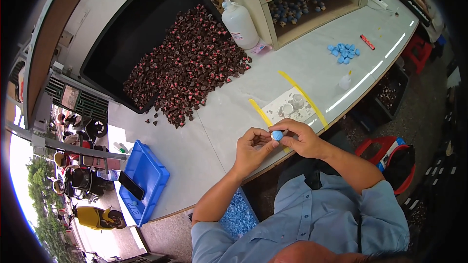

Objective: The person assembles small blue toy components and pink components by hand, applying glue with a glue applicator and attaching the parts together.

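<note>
A small rounded blue piece point(277, 135), pale on its left side, is pinched between both hands over the table's near edge. Thumb and fingers of my left hand point(252, 150) close on it from the left. From the right, my right hand point(303, 140) grips it, thumb below and forefinger above. Just beyond the hands lies a white, stained work sheet point(273, 106) with small round containers point(287, 110) on it. Yellow tape strips point(312, 101) run along its sides. What the piece is exactly, I cannot tell.
A black tray point(112, 34) spills a heap of small dark and pink pieces point(187, 63) at the back left. Beside it stand a white jug point(240, 24) and an open-fronted box point(312, 12). Blue pieces point(344, 52) lie at right; a blue tray point(141, 185) with a phone point(131, 186), left.
</note>
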The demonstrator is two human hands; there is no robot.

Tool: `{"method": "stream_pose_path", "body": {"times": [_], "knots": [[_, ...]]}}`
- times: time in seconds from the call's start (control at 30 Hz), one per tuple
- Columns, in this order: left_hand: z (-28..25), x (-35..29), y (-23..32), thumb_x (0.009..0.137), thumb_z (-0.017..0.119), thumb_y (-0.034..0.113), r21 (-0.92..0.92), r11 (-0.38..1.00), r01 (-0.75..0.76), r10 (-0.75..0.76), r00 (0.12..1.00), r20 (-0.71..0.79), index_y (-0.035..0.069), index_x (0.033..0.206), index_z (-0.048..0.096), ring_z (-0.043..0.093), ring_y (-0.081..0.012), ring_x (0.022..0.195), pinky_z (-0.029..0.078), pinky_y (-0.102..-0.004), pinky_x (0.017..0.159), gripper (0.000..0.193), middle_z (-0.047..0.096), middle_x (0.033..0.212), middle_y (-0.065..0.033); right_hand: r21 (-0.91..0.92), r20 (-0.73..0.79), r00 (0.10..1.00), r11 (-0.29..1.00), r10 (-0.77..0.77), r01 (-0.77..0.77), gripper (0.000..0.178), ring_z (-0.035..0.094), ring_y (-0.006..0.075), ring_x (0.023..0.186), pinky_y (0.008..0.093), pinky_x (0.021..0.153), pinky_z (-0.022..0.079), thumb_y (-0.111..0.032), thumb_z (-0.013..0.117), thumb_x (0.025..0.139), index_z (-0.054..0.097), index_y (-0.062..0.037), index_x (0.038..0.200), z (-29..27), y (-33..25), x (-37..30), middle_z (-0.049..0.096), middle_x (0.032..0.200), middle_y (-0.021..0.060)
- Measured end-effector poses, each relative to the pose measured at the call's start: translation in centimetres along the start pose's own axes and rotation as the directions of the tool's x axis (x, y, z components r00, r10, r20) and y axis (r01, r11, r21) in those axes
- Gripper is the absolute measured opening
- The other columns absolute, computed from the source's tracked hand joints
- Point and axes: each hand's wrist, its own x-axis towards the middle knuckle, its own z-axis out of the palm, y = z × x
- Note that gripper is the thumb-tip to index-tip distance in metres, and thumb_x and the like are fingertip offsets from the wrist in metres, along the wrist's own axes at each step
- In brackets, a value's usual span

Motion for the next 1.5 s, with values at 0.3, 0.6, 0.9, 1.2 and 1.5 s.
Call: {"method": "stream_pose_path", "body": {"times": [0.3, 0.6, 0.9, 1.2, 1.5], "knots": [[-0.1, -0.1, 0.3, 0.083, 0.078, 0.011, 0.148, 0.989, -0.025, 0.023, 1.000, 0.019, -0.001, 0.103, 0.056, 0.065, -0.0138, 0.088, 0.053, -0.0271, 0.081, 0.031, 0.066, 0.094, -0.0089, -0.003, 0.057, 0.998, 1.000, 0.027, -0.027, 0.035, 0.055, 0.0159, 0.100, 0.0275, 0.090, 0.045, -0.002, 0.059, 0.092, 0.059, -0.0031, 0.127, -0.5, -0.3, 0.1, 0.056, 0.112, 0.0077], [-1.1, 0.7, 0.1, 0.088, 0.070, 0.007, -0.334, 0.902, 0.272, -0.213, 0.956, 0.203, 0.000, 0.112, 0.049, 0.064, -0.0159, 0.100, 0.055, -0.0305, 0.086, 0.033, 0.061, 0.111, -0.0117, -0.161, -0.016, 0.998, 0.986, -0.056, 0.052, 0.038, 0.054, 0.0156, 0.097, 0.0270, 0.085, 0.046, 0.004, 0.060, 0.087, 0.061, -0.0045, 0.124, 0.1, -0.1, -0.2, 0.051, 0.108, 0.0062], [-1.1, 0.9, 0.3, 0.083, 0.073, -0.001, -0.352, 0.899, 0.262, -0.191, 0.955, 0.225, 0.002, 0.119, 0.046, 0.063, -0.0175, 0.105, 0.053, -0.0283, 0.089, 0.046, 0.054, 0.120, -0.0103, -0.071, -0.088, 0.996, 0.997, -0.030, 0.024, 0.031, 0.053, 0.0127, 0.087, 0.0250, 0.073, 0.047, 0.002, 0.064, 0.085, 0.065, -0.0068, 0.115, 0.1, -0.1, -0.3, 0.052, 0.102, 0.0057], [-0.7, 0.7, 0.9, 0.079, 0.073, -0.008, -0.302, 0.930, 0.208, -0.146, 0.966, 0.214, 0.002, 0.120, 0.045, 0.062, -0.0192, 0.106, 0.053, -0.0295, 0.090, 0.050, 0.054, 0.119, -0.0118, -0.139, -0.062, 0.992, 0.985, -0.114, 0.104, 0.037, 0.051, 0.0149, 0.089, 0.0247, 0.078, 0.042, 0.005, 0.062, 0.085, 0.067, -0.0074, 0.119, -0.1, 0.4, -0.5, 0.054, 0.097, 0.0054], [-0.1, 0.2, 0.7, 0.080, 0.071, -0.011, -0.196, 0.971, 0.136, -0.107, 0.983, 0.149, 0.000, 0.114, 0.047, 0.064, -0.0171, 0.102, 0.055, -0.0281, 0.088, 0.043, 0.056, 0.113, -0.0114, -0.114, -0.090, 0.994, 0.992, -0.069, 0.058, 0.025, 0.054, 0.0102, 0.078, 0.0236, 0.066, 0.045, -0.001, 0.065, 0.085, 0.066, -0.0040, 0.110, 0.1, 0.3, -0.4, 0.059, 0.096, 0.0055]]}}
